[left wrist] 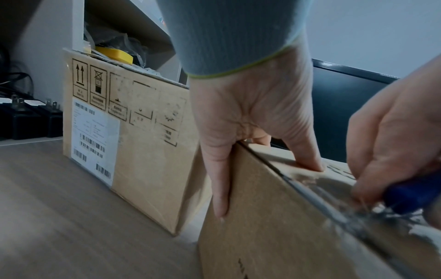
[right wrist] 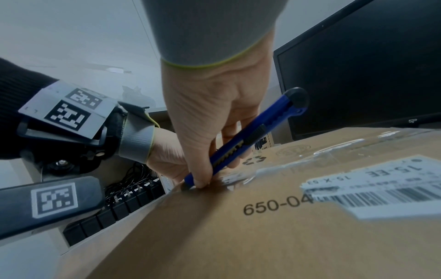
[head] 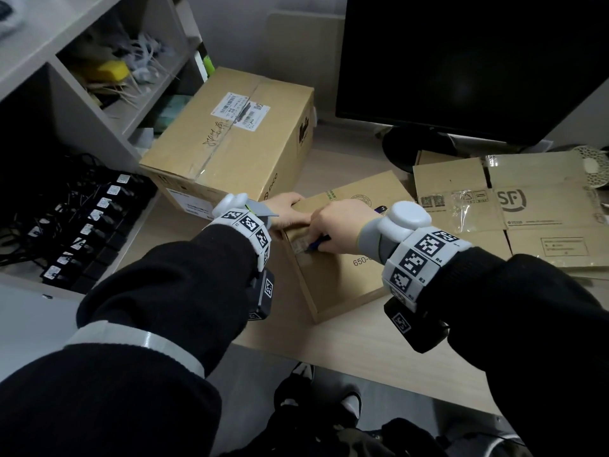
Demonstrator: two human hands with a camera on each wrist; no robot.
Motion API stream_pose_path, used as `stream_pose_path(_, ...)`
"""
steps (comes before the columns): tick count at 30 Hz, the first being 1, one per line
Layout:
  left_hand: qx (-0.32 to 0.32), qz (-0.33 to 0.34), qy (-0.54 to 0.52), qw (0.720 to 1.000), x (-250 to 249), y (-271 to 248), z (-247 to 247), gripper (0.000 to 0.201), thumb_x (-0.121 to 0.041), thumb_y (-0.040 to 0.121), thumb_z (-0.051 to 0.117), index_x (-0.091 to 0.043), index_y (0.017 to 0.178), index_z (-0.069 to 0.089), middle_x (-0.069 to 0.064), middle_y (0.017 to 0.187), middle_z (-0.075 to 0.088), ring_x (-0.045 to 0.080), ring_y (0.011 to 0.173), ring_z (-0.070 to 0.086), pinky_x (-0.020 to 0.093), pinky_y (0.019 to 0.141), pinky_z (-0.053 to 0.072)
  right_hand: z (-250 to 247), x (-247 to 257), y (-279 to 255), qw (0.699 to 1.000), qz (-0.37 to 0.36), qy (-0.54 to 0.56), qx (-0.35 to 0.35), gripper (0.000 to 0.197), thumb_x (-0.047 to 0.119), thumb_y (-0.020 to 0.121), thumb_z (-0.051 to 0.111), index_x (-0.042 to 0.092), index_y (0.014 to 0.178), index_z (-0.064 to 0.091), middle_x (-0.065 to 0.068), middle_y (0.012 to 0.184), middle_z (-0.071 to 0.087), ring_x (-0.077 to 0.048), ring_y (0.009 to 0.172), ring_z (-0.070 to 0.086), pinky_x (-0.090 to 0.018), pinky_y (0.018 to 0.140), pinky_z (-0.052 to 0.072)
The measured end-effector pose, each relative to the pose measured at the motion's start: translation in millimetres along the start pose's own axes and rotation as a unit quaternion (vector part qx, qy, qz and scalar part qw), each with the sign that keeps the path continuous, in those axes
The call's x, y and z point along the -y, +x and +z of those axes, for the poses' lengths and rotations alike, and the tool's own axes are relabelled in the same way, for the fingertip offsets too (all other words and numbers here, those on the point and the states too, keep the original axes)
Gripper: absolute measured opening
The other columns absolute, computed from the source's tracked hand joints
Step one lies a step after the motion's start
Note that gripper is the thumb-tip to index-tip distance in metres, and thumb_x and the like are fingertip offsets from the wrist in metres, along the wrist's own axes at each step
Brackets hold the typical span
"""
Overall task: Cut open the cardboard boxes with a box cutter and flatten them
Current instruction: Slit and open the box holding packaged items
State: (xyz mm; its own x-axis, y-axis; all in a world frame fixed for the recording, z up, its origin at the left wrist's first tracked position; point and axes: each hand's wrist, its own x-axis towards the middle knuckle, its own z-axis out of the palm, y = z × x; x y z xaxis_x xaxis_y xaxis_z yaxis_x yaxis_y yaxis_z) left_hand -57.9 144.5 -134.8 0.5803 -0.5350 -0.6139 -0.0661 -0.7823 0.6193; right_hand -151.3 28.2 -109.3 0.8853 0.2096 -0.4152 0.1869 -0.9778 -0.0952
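Small box: cardboard box (head: 342, 275) printed "650-04" sits on the tabletop (head: 362, 354) directly under both hands, its taped seam along the top left edge.
Right hand: right hand (head: 342, 225) has fingers and thumb curled round a blue box cutter (right wrist: 248, 137), the tip pressed down into the clear tape at the box's top edge.
Left hand: left hand (left wrist: 250, 113) braces the far corner of the same box, thumb flat down the side wall, fingers laid on the top; fingers straight, nothing enclosed.
Large box: taller sealed cardboard box (head: 230, 140) with a shipping label stands just beyond the left hand, beside the small box.
Flattened cardboard: opened, flat pieces (head: 514, 206), one marked "SF", lie on the tabletop to the right of the right hand.
Monitor: dark screen (head: 471, 61) stands beyond the right hand.
Shelf: white unit (head: 49, 77) left of the left hand, holding black chargers (head: 82, 232) and cables.
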Motion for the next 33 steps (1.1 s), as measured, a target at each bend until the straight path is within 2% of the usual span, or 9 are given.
stream_pose_path(5, -0.006, -0.001, 0.011, 1.0, 1.6, 0.5, -1.2, 0.048, -0.036, 0.084, 0.07, -0.02, 0.126, 0.051, 0.009, 0.111, 0.062, 0.029, 0.098, 0.065, 0.053, 0.08, 0.056, 2.0, -8.9, -3.0, 1.0, -0.004, 0.014, -0.013, 0.024, 0.032, 0.088, 0.057, 0.03, 0.109, 0.068, 0.002, 0.112, 0.063, -0.026, 0.1, 0.06, -0.033, 0.076, 0.05)
stream_pose_path(9, -0.004, 0.003, 0.013, 1.0, 2.7, 2.8, -2.0, 0.049, -0.036, 0.086, 0.068, -0.02, 0.128, 0.049, 0.006, 0.111, 0.06, 0.023, 0.093, 0.062, 0.045, 0.08, 0.057, 5.9, -19.2, -10.5, 0.999, -0.004, 0.027, -0.03, 0.024, 0.029, 0.09, 0.056, 0.031, 0.111, 0.067, 0.008, 0.119, 0.057, -0.02, 0.104, 0.056, -0.028, 0.074, 0.043)
stream_pose_path(14, -0.001, -0.015, -0.009, 1.0, -0.7, 4.0, -3.7, 0.042, -0.035, 0.084, 0.071, -0.022, 0.119, 0.051, 0.001, 0.095, 0.059, 0.026, 0.09, 0.063, 0.051, 0.075, 0.057, 6.1, -27.2, -17.0, 0.997, -0.006, 0.063, -0.05, 0.025, 0.025, 0.089, 0.059, 0.031, 0.111, 0.069, 0.015, 0.131, 0.051, -0.015, 0.109, 0.054, -0.025, 0.077, 0.04)
stream_pose_path(17, 0.009, -0.008, 0.054, 0.998, -16.1, 6.2, -4.9, 0.042, -0.028, 0.087, 0.068, -0.019, 0.125, 0.051, 0.003, 0.111, 0.056, 0.022, 0.096, 0.057, 0.033, 0.064, 0.05, 6.7, -29.6, -17.7, 0.996, 0.006, 0.072, -0.053, 0.026, 0.026, 0.089, 0.059, 0.032, 0.112, 0.069, 0.015, 0.133, 0.05, -0.015, 0.111, 0.054, -0.023, 0.077, 0.037)
stream_pose_path(20, -0.013, 0.036, 0.148, 0.988, -38.9, 18.7, -1.0, 0.049, -0.016, 0.089, 0.062, -0.013, 0.136, 0.048, 0.006, 0.136, 0.05, 0.024, 0.122, 0.049, 0.026, 0.088, 0.041, 9.0, -29.1, -16.9, 0.996, 0.009, 0.071, -0.052, 0.027, 0.026, 0.089, 0.059, 0.032, 0.114, 0.069, 0.012, 0.133, 0.052, -0.017, 0.113, 0.053, -0.023, 0.078, 0.036)
stream_pose_path(23, -0.002, 0.047, 0.137, 0.989, -53.4, 27.5, 13.0, 0.056, -0.032, 0.095, 0.053, -0.018, 0.147, 0.034, 0.005, 0.151, 0.037, 0.023, 0.135, 0.038, 0.029, 0.107, 0.031, 6.8, -27.6, -17.8, 0.996, 0.018, 0.068, -0.048, 0.03, 0.026, 0.09, 0.058, 0.033, 0.118, 0.066, 0.009, 0.131, 0.057, -0.021, 0.115, 0.054, -0.025, 0.086, 0.039)
stream_pose_path(27, -0.021, 0.012, 0.202, 0.979, -51.3, 37.0, 26.8, 0.087, -0.068, 0.07, 0.032, -0.035, 0.15, 0.022, 0.005, 0.154, 0.032, 0.03, 0.141, 0.027, 0.044, 0.115, 0.021, 5.0, -30.0, -18.8, 0.997, 0.02, 0.054, -0.047, 0.031, 0.026, 0.091, 0.057, 0.032, 0.121, 0.064, 0.005, 0.124, 0.06, -0.022, 0.114, 0.052, -0.023, 0.077, 0.031)
stream_pose_path(29, -0.031, 0.006, 0.229, 0.973, -51.1, 37.6, 27.7, 0.081, -0.068, 0.075, 0.038, -0.04, 0.149, 0.021, 0.003, 0.154, 0.031, 0.03, 0.142, 0.023, 0.052, 0.113, 0.016, 3.8, -37.4, -22.3, 0.998, 0.031, 0.05, -0.038, 0.03, 0.027, 0.091, 0.057, 0.034, 0.119, 0.065, 0.003, 0.119, 0.062, -0.024, 0.109, 0.055, -0.024, 0.073, 0.034)
stream_pose_path(33, -0.027, 0.019, 0.224, 0.974, -52.0, 40.8, 25.8, 0.069, -0.054, 0.087, 0.051, -0.035, 0.148, 0.025, 0.004, 0.152, 0.035, 0.03, 0.14, 0.026, 0.043, 0.112, 0.019, -3.2, -55.8, -28.5, 0.998, 0.05, 0.035, -0.016, 0.026, 0.03, 0.091, 0.057, 0.032, 0.115, 0.067, 0.002, 0.117, 0.064, -0.026, 0.104, 0.058, -0.028, 0.073, 0.042)
